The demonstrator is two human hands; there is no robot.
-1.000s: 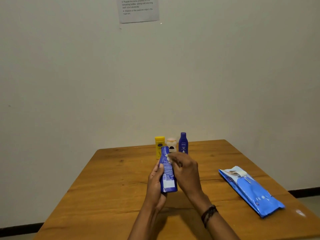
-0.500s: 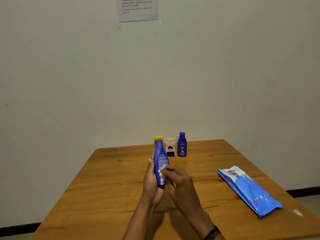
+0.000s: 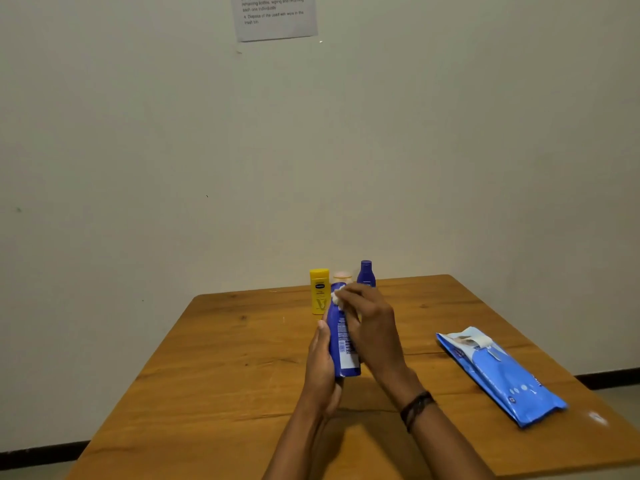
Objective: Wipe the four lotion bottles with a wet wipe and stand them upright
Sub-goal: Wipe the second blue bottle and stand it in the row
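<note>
The right hand [image 3: 372, 327] has moved from mid-bottle half a second ago to the cap end, fingers pinching a white wet wipe [image 3: 337, 296]. The left hand [image 3: 322, 362] is wrapped around the blue bottle [image 3: 343, 344], held above the counter [image 3: 225, 358], barcode label facing up. At 12 o'clock stand a yellow bottle [image 3: 319, 292], a pale bottle [image 3: 342, 276] and a small blue bottle [image 3: 366, 273]; their labels are unreadable. The wipes pack [image 3: 502, 375] lies at 3 o'clock.

Left hand [image 3: 322, 362] curled in a grip, right hand [image 3: 372, 323] raised beside it, fingers pinched
</note>
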